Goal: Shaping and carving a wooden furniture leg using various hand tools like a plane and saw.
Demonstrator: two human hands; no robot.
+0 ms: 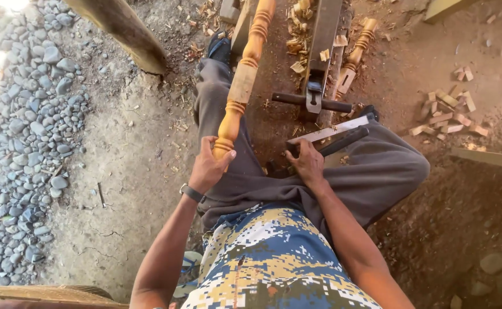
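gripping a turned wooden spindle (243, 80), left hand (208, 169); right hand (307, 163) clasping a saw (337, 134) beside a clamp (312, 100), offcuts (448, 111) nearby

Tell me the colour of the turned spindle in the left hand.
Orange-yellow, with a paler bare-wood square block midway along the spindle; the left hand grips its near end. Head view shows it best.

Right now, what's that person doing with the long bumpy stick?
A person sits astride a wooden bench on dirt ground. The left hand grips the near end of a turned wooden spindle. The right hand rests on a hand saw lying on the lap. A second spindle and wood offcuts lie nearby.
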